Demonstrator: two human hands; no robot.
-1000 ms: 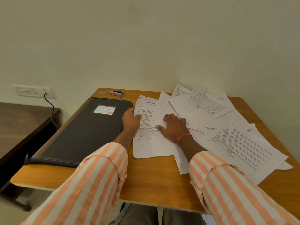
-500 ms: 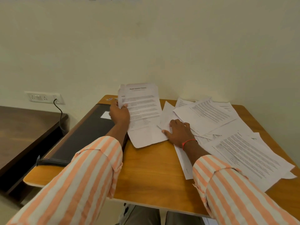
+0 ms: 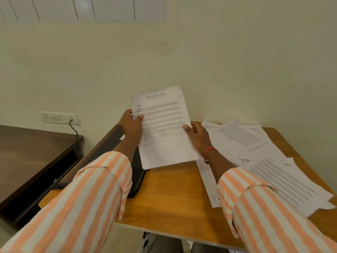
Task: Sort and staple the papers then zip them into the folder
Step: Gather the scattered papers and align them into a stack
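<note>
**A:** What do we hold at the centre of the frame?

**B:** We hold a set of papers, lifted clear of the table and tilted with the top edge toward the wall. The front sheet is white, with a bold heading line at the top, dense paragraphs of small print below it, and a blank lower third. Offset edges at its upper left corner show more than one sheet. The print is too blurred to read.

**A:** How do our hands stand?

**B:** The left hand grips the left edge, thumb on the front face and fingers behind. The right hand grips the right edge in the same way, thumb on the print. A red thread circles the right wrist. Both sleeves are striped orange and white.

**A:** Where are the other papers?

**B:** The loose papers lie at the right of the frame, flat on the table and overlapping one another at varied angles. All are white with black print.

**A:** And the folder?

**B:** The folder is black and lies flat at the left of the table, below the held set. Our left arm covers most of it; one rounded corner shows. We cannot tell whether its zip is open.

**A:** Anything at the left of the frame?

**B:** A wall socket with a dark cable above a dark side table.
</note>
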